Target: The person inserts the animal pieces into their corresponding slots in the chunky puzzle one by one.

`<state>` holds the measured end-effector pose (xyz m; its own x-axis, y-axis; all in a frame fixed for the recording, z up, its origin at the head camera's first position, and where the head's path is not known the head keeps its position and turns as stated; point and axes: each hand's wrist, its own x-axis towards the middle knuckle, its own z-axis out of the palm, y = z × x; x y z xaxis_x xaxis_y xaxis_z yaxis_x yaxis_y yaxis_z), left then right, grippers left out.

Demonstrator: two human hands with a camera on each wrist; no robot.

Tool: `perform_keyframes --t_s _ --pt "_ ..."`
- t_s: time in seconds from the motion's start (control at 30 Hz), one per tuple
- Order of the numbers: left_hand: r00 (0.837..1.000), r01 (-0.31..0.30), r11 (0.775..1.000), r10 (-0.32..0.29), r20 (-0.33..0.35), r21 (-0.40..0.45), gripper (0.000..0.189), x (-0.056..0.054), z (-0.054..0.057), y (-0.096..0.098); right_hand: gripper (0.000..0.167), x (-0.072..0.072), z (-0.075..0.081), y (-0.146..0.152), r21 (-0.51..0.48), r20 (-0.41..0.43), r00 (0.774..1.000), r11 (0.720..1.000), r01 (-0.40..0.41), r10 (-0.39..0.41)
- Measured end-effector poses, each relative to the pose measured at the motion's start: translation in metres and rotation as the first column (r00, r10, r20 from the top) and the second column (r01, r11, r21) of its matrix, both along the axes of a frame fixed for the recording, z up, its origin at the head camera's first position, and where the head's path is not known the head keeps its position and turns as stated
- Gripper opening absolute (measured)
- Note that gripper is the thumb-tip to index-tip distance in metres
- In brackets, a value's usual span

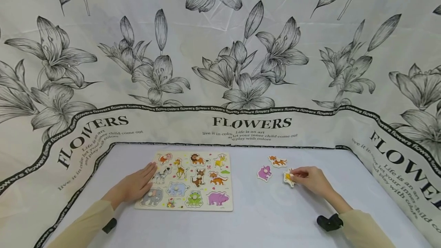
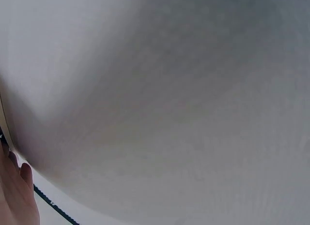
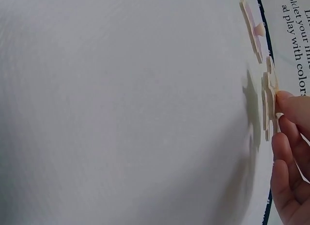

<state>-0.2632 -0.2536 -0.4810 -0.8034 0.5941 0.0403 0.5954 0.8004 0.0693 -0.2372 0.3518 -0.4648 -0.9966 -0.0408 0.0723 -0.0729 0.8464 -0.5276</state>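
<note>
A wooden animal puzzle board point(image 1: 180, 208) lies on the white cloth. My left hand point(image 1: 138, 183) rests against its left edge with extended fingers; only part of the hand point(image 2: 19, 196) enters the left wrist view. To the right of the board, my right hand point(image 1: 311, 179) pinches a yellow animal puzzle piece point(image 1: 287, 178) between thumb and fingers. In the right wrist view that piece point(image 3: 269, 99) is tilted on edge, held above the cloth with its shadow beside it. A purple hippo piece point(image 1: 264, 173) and an orange tiger piece point(image 1: 277, 160) lie loose near it.
Animal pictures fill the board, among them a grey elephant point(image 1: 151, 197), a green frog point(image 1: 194, 199) and a purple hippo point(image 1: 218, 198). White cloth point(image 1: 265, 221) covers the table. Behind it rises a flower-printed curtain point(image 1: 248, 49).
</note>
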Motion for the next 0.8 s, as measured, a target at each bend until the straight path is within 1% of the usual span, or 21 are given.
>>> perform_keyframes --t_s 0.1,0.17,0.27,0.4,0.5,0.57,0.8 --pt "1.0 0.005 1.0 -0.004 -0.009 0.013 0.057 0.001 0.0 0.0 0.027 -0.001 0.003 -0.004 -0.003 -0.009 1.0 1.0 -0.004 0.004" --pt "1.0 0.001 1.0 -0.001 0.0 0.019 0.057 0.001 0.001 0.0 0.027 -0.001 0.005 -0.007 -0.006 -0.015 1.0 1.0 -0.012 0.011" --pt "0.999 -0.011 1.0 0.011 0.036 0.008 0.058 0.002 0.004 0.0 0.027 0.0 0.01 -0.013 -0.009 -0.013 1.0 1.0 -0.008 0.008" --pt "0.999 -0.012 1.0 0.013 0.041 -0.027 0.058 0.0 0.006 -0.001 0.025 -0.002 0.016 -0.022 -0.013 -0.02 1.0 1.0 -0.014 0.014" --pt "1.0 -0.008 0.999 0.009 0.023 -0.048 0.058 -0.001 0.005 -0.003 0.025 -0.004 0.019 -0.03 -0.03 -0.045 0.998 0.999 -0.039 0.038" --pt "1.0 -0.002 0.999 0.003 0.02 -0.047 0.058 -0.002 0.005 -0.004 0.023 -0.006 0.02 -0.035 -0.042 -0.068 0.997 0.998 -0.052 0.049" --pt "1.0 0.009 0.999 -0.008 0.023 -0.048 0.059 -0.002 0.007 -0.002 0.02 -0.013 0.02 -0.051 -0.062 -0.112 0.988 0.992 -0.114 0.107"
